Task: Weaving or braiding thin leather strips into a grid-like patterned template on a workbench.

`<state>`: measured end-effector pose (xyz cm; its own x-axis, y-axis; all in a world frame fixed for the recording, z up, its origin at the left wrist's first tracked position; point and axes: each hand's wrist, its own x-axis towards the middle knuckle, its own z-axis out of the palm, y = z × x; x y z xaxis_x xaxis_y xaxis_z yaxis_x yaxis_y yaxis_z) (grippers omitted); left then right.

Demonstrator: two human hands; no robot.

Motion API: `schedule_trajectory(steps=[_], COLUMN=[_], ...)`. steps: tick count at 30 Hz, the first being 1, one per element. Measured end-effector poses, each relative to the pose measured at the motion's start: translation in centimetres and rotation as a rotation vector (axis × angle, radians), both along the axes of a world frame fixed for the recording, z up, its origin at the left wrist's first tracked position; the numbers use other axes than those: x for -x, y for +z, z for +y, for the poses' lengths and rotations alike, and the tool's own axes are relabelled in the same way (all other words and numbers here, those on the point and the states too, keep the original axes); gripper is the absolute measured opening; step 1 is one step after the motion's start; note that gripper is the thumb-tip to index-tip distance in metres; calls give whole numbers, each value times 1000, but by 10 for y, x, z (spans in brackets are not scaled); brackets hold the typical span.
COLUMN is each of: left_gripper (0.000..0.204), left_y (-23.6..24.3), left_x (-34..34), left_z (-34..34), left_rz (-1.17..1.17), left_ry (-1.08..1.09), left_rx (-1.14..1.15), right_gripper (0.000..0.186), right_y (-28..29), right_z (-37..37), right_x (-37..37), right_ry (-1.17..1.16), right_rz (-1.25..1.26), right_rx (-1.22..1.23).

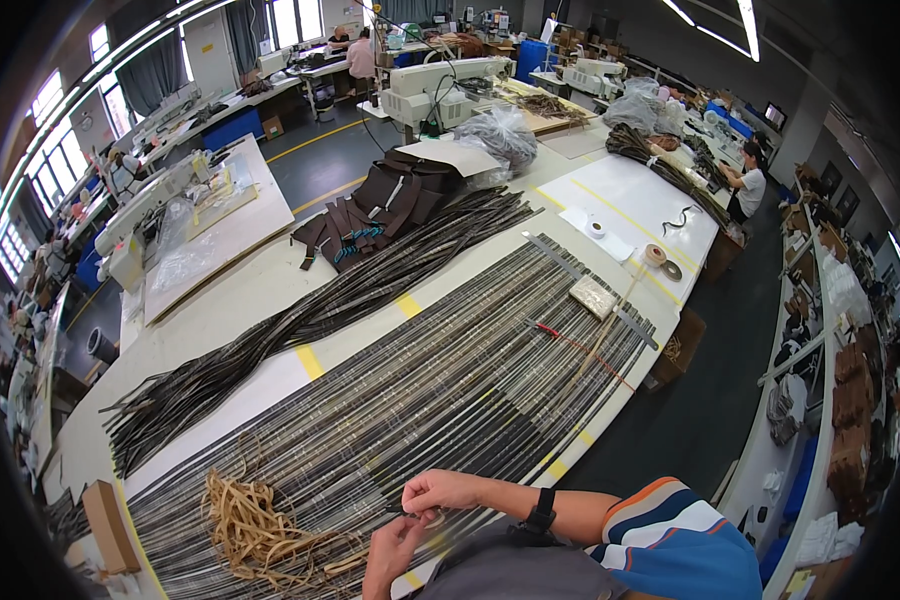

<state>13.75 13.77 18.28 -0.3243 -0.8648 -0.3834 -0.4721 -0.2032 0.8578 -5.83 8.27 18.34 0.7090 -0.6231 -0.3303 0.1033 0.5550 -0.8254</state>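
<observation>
1. Head view: your left hand (395,550) and right hand (445,490) meet at the near edge of the striped row of strips (410,385), which lies flat along the table (260,398).
2. Your right thumb and index finger are pressed together, and your left fingertips come close under them. They seem to pinch something thin, but I cannot tell exactly what; if the pinch is loose, it could slip away.
3. Just to the left of your hands lies the tangle of tan strips (255,520), on top of the row. Pulling one strip quickly could, I think, drag others and make knots.
4. Your right forearm, with the black watch (542,510), is near the row's edge; if it catches an end, the strips may go crooked.
5. At the far end, the pale block (594,298) and metal bar (555,253) lie on the row. If they are bumped, alignment could be lost.
</observation>
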Motion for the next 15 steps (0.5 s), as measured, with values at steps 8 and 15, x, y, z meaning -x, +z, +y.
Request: schedule_trajectory(steps=[8,15], left_gripper=[20,20], left_y=[3,0], left_x=[1,0], left_z=[0,0], left_rz=[-1,6], left_ry=[2,-6], left_rx=[-6,-1], right_gripper=[13,12], right_y=[-2,-1], right_z=[2,2], right_x=[-2,-2], right_ry=[-42,-50], right_rz=[-17,-14], right_rx=[-25,-33])
